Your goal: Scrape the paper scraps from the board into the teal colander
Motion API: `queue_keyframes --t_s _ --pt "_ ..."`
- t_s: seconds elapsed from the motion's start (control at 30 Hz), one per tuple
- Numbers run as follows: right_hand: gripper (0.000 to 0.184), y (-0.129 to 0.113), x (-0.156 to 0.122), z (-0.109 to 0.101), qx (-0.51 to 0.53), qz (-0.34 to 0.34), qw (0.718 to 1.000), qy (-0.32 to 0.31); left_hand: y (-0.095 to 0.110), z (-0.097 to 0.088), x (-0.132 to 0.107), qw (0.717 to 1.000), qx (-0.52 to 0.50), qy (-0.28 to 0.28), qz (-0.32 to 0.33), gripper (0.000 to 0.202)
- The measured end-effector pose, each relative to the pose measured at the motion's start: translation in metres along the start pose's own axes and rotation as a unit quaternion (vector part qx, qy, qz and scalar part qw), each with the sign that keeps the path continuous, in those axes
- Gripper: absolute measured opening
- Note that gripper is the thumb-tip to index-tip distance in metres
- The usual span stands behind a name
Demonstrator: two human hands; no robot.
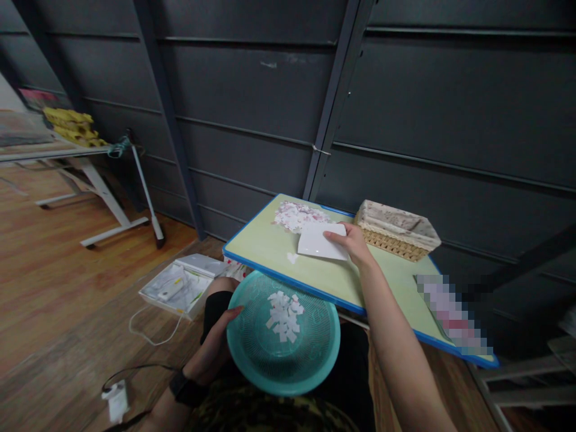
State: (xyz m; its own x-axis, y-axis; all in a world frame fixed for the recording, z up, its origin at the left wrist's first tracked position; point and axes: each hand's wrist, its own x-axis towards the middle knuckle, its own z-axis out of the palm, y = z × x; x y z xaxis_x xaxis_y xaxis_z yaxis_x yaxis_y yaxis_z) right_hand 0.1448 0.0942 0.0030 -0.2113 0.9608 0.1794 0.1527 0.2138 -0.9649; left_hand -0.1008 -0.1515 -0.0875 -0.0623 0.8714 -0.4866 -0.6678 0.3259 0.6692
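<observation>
My left hand [222,330] grips the rim of a round teal plastic basket [315,360] on my lap, thumb over the edge. Small cut pieces of white paper [284,315] lie at its bottom. Over the table, my right hand [348,240] is closed on the right side of a flat white sheet, perhaps stiff card [321,241], thumb on top. Just behind that sheet spreads a pile of white and pinkish paper scraps [294,215], partly covered by it. A few loose scraps [292,258] rest on the tabletop nearer to me.
The pale yellow table [252,237] has a blue edge. A cloth-lined wicker basket [396,240] stands at its back right, a blurred-out flat item [450,315] at its right end. An open white box [180,285] and a cabled white adapter [117,402] lie on the floor.
</observation>
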Motion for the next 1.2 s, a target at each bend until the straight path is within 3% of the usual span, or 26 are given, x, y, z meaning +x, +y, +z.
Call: queue_keyframes --t_s 0.07,0.23,0.47,0.63,0.87,1.03,1.1,1.2 --pt "0.043 -0.001 0.0 -0.001 -0.015 -0.003 1.0 0.002 0.0 -0.001 0.001 1.0 0.0 0.004 0.0 0.023" --pt "0.044 -0.006 -0.005 0.003 0.008 0.024 0.998 -0.061 0.002 0.005 -0.002 1.0 0.0 0.007 0.006 0.026" --pt "0.044 -0.005 -0.006 0.006 0.01 0.017 0.999 -0.046 0.004 0.01 -0.007 1.0 0.0 0.028 0.002 0.027" --pt "0.042 -0.001 -0.008 0.007 0.018 0.029 0.994 -0.106 0.002 0.004 -0.003 1.0 -0.006 0.004 0.005 0.028" --pt "0.043 0.003 -0.008 0.009 0.023 0.038 0.99 -0.133 0.001 0.0 -0.001 1.0 -0.012 -0.003 0.003 0.037" --pt "0.042 0.001 -0.012 0.014 0.022 0.051 0.975 -0.213 0.003 0.005 -0.004 1.0 -0.007 0.016 -0.002 0.036" --pt "0.044 0.0 -0.011 0.014 0.041 0.045 0.978 -0.2 0.003 0.005 -0.004 1.0 -0.009 0.015 0.004 0.035" --pt "0.048 0.0 -0.007 0.014 0.073 0.021 0.992 -0.104 0.004 0.005 -0.004 1.0 -0.01 0.013 0.007 0.033"
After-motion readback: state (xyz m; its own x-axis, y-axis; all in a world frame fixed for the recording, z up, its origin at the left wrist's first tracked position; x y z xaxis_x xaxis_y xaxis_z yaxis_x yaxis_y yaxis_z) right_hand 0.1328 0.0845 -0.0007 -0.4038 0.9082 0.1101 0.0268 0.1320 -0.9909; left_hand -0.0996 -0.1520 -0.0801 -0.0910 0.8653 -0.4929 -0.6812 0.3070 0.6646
